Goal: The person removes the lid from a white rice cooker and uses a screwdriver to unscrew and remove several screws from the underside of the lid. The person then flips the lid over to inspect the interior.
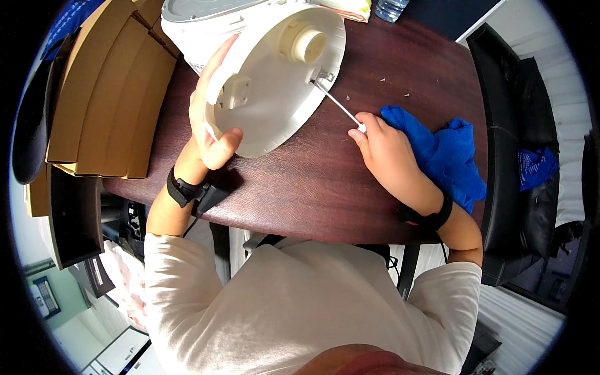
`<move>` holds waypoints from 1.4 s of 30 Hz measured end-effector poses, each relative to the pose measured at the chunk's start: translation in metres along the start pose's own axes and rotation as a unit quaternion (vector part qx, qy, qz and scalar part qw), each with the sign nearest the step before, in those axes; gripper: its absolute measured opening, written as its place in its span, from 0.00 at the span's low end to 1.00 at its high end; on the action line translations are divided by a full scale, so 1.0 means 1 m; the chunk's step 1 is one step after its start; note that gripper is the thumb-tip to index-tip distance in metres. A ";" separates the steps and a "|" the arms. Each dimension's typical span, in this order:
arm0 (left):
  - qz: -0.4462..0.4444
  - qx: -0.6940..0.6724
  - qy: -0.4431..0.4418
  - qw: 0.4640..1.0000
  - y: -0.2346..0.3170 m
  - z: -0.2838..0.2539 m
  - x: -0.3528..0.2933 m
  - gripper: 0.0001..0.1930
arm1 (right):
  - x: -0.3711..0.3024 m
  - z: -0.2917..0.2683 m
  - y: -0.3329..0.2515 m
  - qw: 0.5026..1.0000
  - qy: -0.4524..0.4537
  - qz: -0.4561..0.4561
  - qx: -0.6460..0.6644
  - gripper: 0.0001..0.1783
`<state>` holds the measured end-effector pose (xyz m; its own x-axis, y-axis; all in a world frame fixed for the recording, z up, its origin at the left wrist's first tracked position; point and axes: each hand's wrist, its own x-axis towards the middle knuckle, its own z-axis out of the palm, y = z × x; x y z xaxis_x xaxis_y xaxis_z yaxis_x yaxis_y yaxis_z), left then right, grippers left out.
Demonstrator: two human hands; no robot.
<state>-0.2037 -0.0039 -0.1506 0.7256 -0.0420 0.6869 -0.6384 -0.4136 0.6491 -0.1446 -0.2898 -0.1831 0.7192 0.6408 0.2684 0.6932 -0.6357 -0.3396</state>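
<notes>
My left hand [212, 119] grips the near left rim of a round white plastic cover [269, 106], thumb on the inside and fingers behind it. The cover is tilted up so that its hollow inner side shows, with a short round socket [309, 45] and a small metal bracket [324, 75] on it. In my right hand [384, 147] is a screwdriver [340, 107], held by its white handle. Its thin shaft reaches up and left, the tip at the bracket. Whether the tip sits in a screw is too small to tell.
Behind the cover stands a white appliance body [200, 28]. Small screws [383, 80] lie on the dark wooden table [287, 200]. A blue cloth [447, 153] rests beside my right forearm. Cardboard boxes [112, 94] stand at the left, a clear bottle [390, 9] at the far edge.
</notes>
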 end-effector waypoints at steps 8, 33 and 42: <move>0.025 -0.035 -0.012 0.999 -0.011 -0.002 0.003 0.49 | 0.006 -0.015 -0.004 0.999 -0.018 0.014 -0.028 0.14; 0.026 -0.018 -0.030 0.999 -0.005 -0.001 0.006 0.49 | 0.016 -0.012 0.032 0.920 -0.220 0.164 0.281 0.17; -0.016 -0.016 -0.009 1.000 0.004 0.001 0.006 0.48 | 0.019 -0.032 0.019 0.979 0.051 -0.080 -0.179 0.19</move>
<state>-0.2018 -0.0066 -0.1442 0.7501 -0.0452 0.6598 -0.6222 -0.3863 0.6809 -0.1162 -0.3035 -0.1559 0.5877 0.7105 0.3871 0.7566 -0.6521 0.0482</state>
